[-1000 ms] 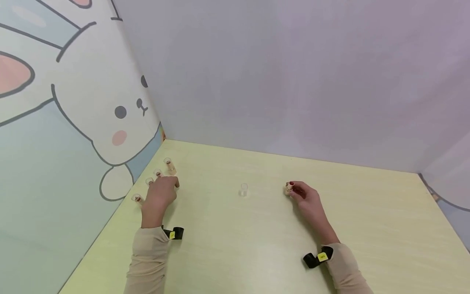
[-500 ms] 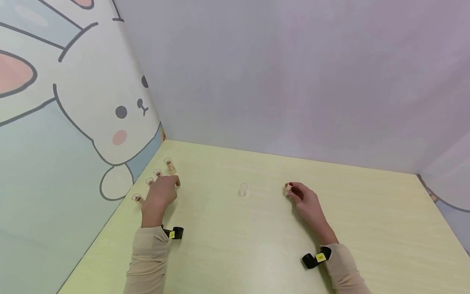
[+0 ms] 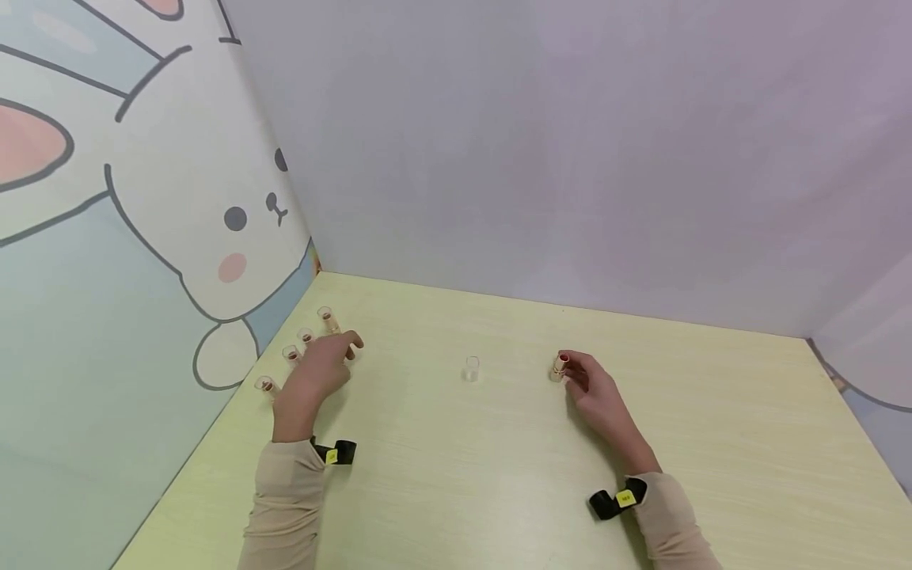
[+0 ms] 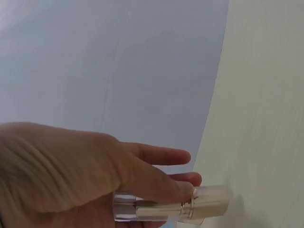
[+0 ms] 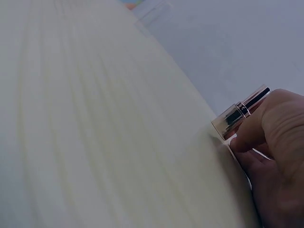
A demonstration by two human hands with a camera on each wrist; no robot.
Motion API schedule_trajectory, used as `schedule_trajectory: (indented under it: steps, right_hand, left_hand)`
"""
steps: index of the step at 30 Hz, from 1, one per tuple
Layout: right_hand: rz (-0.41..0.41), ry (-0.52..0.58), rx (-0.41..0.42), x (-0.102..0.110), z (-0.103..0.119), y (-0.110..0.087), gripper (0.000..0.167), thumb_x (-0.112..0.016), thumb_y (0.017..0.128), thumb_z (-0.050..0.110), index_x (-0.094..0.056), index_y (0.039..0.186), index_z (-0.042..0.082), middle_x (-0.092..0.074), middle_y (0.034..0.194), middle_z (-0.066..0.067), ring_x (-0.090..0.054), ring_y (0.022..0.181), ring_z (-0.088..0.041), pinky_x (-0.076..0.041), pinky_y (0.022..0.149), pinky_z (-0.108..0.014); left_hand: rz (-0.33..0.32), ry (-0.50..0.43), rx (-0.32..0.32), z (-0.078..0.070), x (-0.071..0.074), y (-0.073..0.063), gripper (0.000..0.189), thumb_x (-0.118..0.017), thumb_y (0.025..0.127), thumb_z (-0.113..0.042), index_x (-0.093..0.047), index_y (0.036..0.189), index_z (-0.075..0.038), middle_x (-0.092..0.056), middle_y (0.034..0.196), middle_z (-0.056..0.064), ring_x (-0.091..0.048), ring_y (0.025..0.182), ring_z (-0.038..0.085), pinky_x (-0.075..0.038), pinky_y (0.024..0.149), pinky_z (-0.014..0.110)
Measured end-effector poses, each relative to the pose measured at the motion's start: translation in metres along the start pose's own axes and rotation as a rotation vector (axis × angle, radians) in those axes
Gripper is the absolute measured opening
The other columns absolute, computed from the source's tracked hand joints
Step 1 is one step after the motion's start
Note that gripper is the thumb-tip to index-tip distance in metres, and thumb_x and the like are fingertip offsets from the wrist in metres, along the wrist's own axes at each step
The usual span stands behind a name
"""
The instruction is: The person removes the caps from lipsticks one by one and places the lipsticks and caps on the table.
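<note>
One hand, the right (image 3: pixel 600 393), pinches an uncapped lipstick (image 3: pixel 560 367), gold-cased and red-tipped, between thumb and fingers; whether its base touches the pale wood-grain table (image 3: pixel 456 475) cannot be told. The person's left hand (image 3: pixel 313 384) bends over the left side of the tabletop, index finger extended, its thumb lying across a clear-capped gold tube (image 4: pixel 161 210) in the left wrist view; whether it grips the tube is unclear. Just beside that hand, four clear-capped lipsticks (image 3: pixel 328 322) stand in a row near the left edge, some partly hidden. Between the hands, well apart from both, stands a clear cap (image 3: pixel 472 370). Beige sleeves (image 3: pixel 288 495) cover both forearms. Behind the table hangs a lilac-grey backdrop (image 3: pixel 527 158), with a cartoon rabbit (image 3: pixel 171 206) on the panel at left.
</note>
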State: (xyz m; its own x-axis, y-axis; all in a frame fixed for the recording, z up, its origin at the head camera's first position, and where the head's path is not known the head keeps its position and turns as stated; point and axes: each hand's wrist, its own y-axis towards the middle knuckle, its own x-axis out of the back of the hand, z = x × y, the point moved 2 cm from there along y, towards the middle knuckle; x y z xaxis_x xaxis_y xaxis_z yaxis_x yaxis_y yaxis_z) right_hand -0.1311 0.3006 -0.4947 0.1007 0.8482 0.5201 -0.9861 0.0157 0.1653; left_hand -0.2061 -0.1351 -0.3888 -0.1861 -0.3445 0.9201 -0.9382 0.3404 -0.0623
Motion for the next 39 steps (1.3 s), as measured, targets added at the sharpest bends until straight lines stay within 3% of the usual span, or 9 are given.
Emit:
schedule_trajectory:
  steps: [4,10,14,18,22,28,33,39]
  right_hand:
    - [-0.039,0.070,0.042,0.001,0.000,0.000,0.065,-0.042,0.089,-0.025,-0.044,0.151,-0.004,-0.054,0.146,-0.026,-0.061,0.131,-0.042,-0.051,0.111,-0.040]
    - [-0.169,0.122,0.071,0.005,0.004,-0.003,0.066,-0.039,0.088,-0.025,-0.045,0.150,-0.003,-0.052,0.145,-0.024,-0.057,0.131,-0.036,-0.051,0.105,-0.017]
    - [-0.275,0.159,0.118,0.009,0.016,-0.006,0.066,-0.036,0.086,-0.026,-0.046,0.148,-0.006,-0.051,0.146,-0.026,-0.050,0.129,-0.033,-0.051,0.105,-0.020]
    - [-0.367,0.150,0.244,0.011,0.030,-0.008,0.069,-0.035,0.080,-0.031,-0.048,0.144,-0.011,-0.051,0.142,-0.031,-0.048,0.124,-0.036,-0.050,0.103,-0.020]
    - [-0.437,0.064,0.389,0.008,0.032,-0.005,0.071,-0.038,0.077,-0.034,-0.050,0.143,-0.011,-0.052,0.140,-0.030,-0.049,0.123,-0.037,-0.046,0.104,-0.016]
    - [-0.430,-0.093,0.584,-0.001,0.043,-0.003,0.063,-0.053,0.085,-0.019,-0.053,0.146,-0.003,-0.053,0.144,-0.026,-0.050,0.125,-0.036,-0.039,0.111,-0.021]
    - [-0.374,-0.136,0.726,-0.009,0.066,-0.005,0.049,-0.059,0.099,0.004,-0.052,0.146,-0.007,-0.052,0.142,-0.031,-0.049,0.126,-0.042,-0.036,0.111,-0.020]
    - [-0.345,-0.188,0.822,-0.016,0.089,-0.011,0.049,-0.060,0.106,0.022,-0.053,0.142,-0.011,-0.055,0.138,-0.030,-0.050,0.128,-0.044,-0.032,0.123,-0.023]
  left_hand:
    - [-0.031,-0.091,-0.095,-0.004,-0.001,0.003,0.050,-0.047,0.086,0.021,-0.061,0.131,0.004,-0.071,0.112,0.023,-0.065,0.103,0.037,-0.054,0.089,0.050]
    - [-0.048,-0.199,-0.169,-0.010,-0.001,0.007,0.043,-0.050,0.094,0.014,-0.061,0.134,0.002,-0.070,0.117,0.023,-0.066,0.109,0.036,-0.056,0.096,0.052]
    - [-0.098,-0.301,-0.217,-0.015,0.000,0.010,0.039,-0.057,0.098,0.010,-0.060,0.136,0.001,-0.070,0.121,0.022,-0.066,0.114,0.037,-0.057,0.099,0.053]
    - [-0.165,-0.381,-0.250,-0.022,0.004,0.012,0.041,-0.063,0.099,0.006,-0.060,0.139,-0.003,-0.070,0.124,0.019,-0.066,0.117,0.035,-0.056,0.100,0.052]
    - [-0.229,-0.421,-0.276,-0.033,0.006,0.011,0.044,-0.067,0.099,0.001,-0.060,0.141,-0.009,-0.071,0.126,0.013,-0.066,0.118,0.029,-0.056,0.100,0.047]
    - [-0.339,-0.517,-0.315,-0.055,0.008,0.008,0.043,-0.072,0.098,-0.008,-0.063,0.139,-0.014,-0.072,0.127,0.009,-0.067,0.118,0.023,-0.055,0.101,0.040]
    - [-0.343,-0.616,-0.376,-0.075,0.002,0.007,0.041,-0.074,0.098,-0.009,-0.064,0.137,-0.016,-0.074,0.122,0.010,-0.069,0.114,0.024,-0.056,0.099,0.040]
    - [-0.340,-0.679,-0.456,-0.098,-0.011,0.006,0.042,-0.077,0.095,-0.009,-0.066,0.134,-0.020,-0.075,0.112,0.002,-0.070,0.106,0.017,-0.055,0.096,0.035]
